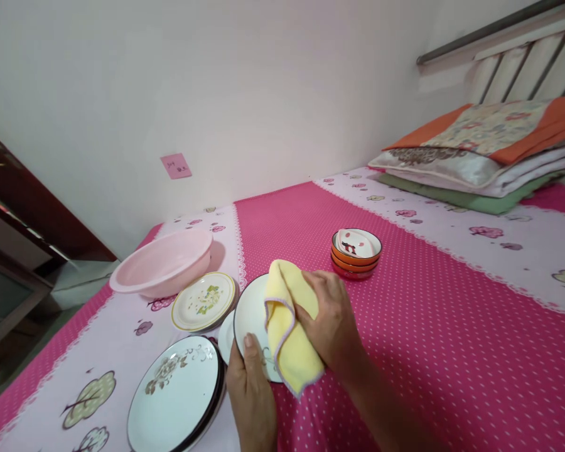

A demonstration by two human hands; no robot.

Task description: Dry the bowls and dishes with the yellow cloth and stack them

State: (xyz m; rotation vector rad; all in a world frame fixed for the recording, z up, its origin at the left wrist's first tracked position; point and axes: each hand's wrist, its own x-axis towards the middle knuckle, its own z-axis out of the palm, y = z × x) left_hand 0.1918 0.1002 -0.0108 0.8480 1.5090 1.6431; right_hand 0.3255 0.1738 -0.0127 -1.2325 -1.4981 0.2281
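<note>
Lower centre of frame: left hand (250, 389) grips white plate (252, 314) by its rim; right hand (329, 323) presses yellow cloth (287, 326) on it. Wiping apparently underway; next, probably sweeping the uncovered face.

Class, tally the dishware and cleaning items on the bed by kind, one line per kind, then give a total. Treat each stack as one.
Flat plates or plate stacks: 4, including the black-rimmed plate in the left hand
Small bowl stack: 1
Pink basin: 1
Yellow cloth, under the right hand: 1
Total: 7

Pink basin (162, 263), stacked orange bowls (356, 252), folded bedding (484, 157), pink note (176, 166)
</note>
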